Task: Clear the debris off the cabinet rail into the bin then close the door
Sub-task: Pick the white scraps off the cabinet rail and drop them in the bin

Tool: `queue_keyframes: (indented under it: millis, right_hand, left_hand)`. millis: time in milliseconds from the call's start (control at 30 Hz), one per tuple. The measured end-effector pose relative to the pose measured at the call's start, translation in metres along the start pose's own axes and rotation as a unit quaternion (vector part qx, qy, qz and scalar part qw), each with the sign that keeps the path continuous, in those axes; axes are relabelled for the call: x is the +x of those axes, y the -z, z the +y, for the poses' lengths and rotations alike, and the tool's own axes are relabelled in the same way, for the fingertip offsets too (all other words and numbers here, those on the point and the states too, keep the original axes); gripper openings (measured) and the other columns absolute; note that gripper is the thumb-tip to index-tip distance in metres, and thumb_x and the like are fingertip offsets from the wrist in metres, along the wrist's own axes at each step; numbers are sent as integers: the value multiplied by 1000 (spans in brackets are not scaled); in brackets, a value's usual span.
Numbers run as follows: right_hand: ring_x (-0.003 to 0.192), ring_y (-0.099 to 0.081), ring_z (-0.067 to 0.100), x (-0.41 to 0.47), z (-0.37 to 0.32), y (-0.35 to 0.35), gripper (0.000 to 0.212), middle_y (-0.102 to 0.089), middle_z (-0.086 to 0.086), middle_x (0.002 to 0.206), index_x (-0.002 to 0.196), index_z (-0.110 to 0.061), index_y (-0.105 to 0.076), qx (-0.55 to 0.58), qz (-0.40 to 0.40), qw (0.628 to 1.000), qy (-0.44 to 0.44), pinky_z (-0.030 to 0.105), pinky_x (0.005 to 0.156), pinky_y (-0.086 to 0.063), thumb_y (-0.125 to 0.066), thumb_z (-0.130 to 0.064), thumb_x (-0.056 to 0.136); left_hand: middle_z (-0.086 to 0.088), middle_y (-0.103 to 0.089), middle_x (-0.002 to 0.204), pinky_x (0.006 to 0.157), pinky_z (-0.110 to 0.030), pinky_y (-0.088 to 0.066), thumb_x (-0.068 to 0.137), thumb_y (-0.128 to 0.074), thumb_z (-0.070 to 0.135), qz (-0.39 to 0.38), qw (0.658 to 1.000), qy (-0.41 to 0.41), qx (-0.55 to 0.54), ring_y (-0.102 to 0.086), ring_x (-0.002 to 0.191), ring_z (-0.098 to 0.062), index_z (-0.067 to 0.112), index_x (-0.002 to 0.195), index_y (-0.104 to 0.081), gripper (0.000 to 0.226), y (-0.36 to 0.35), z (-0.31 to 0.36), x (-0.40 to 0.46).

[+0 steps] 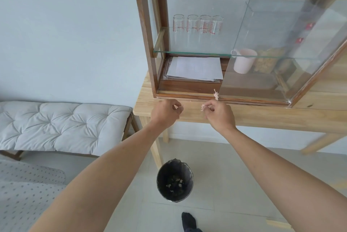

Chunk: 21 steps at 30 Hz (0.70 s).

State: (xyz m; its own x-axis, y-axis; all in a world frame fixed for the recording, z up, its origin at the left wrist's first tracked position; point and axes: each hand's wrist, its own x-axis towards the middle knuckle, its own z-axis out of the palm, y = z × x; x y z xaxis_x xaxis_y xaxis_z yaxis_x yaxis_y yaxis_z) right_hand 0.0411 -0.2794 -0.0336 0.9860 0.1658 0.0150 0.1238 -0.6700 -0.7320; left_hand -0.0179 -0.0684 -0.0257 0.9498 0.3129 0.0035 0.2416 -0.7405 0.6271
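The right hand pinches a pale scrap of debris just before the cabinet rail, while the left hand is curled with fingertips together (whether it holds anything, I cannot tell). Another tuft sits on the rail, up and slightly right of the right hand, which is nearer. The bin stands on the floor directly below both hands; the glass door is open.

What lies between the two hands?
Head view: only bare wooden tabletop edge separates the left hand and right hand, which pinches a pinkish scrap.
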Motion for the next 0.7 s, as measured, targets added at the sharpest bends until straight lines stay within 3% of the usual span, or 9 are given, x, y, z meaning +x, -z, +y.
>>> queue_keyframes:
  millis: [100,200,367,467,600,700]
  right_hand:
    - [72,-74,13,-24,1,-10,13,-76,-13,70,96,-29,-78,10,-22,1000,5,32,67,-54,-67,-34,102]
    - [67,-71,8,-47,4,-23,12,-76,-12,67,96,-33,-76,16,-50,999,5,29,63,-48,-66,-36,101]
    - [64,-69,11,-72,12,-43,12,-78,-9,70,97,-37,-74,-13,-120,993,5,28,61,-45,-63,-36,101]
    - [60,-66,13,-80,23,-56,13,-76,-8,70,98,-33,-76,-25,-152,988,11,29,61,-46,-63,-36,101]
    - [54,-63,9,-87,41,-81,15,-71,-26,61,93,-33,-75,-39,-183,982,7,28,59,-43,-64,-40,101]
    - [53,-64,1,-91,57,-99,14,-70,-29,61,96,-33,-76,-41,-212,976,-3,28,62,-45,-66,-41,101]
  left_hand:
    - [11,-76,68,62,-27,-52,103,-67,43,-3,1000,10,0,-67,70,-2,27,112,-79,22,3,-14,-21]
    - [10,-76,69,56,-23,-46,104,-68,40,-8,1000,17,3,-66,65,0,24,113,-80,22,3,-27,-43]
    - [7,-79,82,60,-27,-49,104,-66,41,-39,998,37,31,-70,74,-13,26,116,-79,24,-9,-51,-73]
    - [9,-77,83,58,-25,-49,105,-65,41,-54,996,49,46,-70,73,-12,27,117,-79,23,-24,-67,-85]
    - [18,-70,70,50,-19,-41,105,-66,41,-79,993,67,62,-66,63,0,28,118,-79,22,-47,-90,-93]
    - [21,-64,68,49,-15,-36,104,-67,43,-106,988,78,76,-62,60,6,29,122,-77,24,-59,-106,-93]
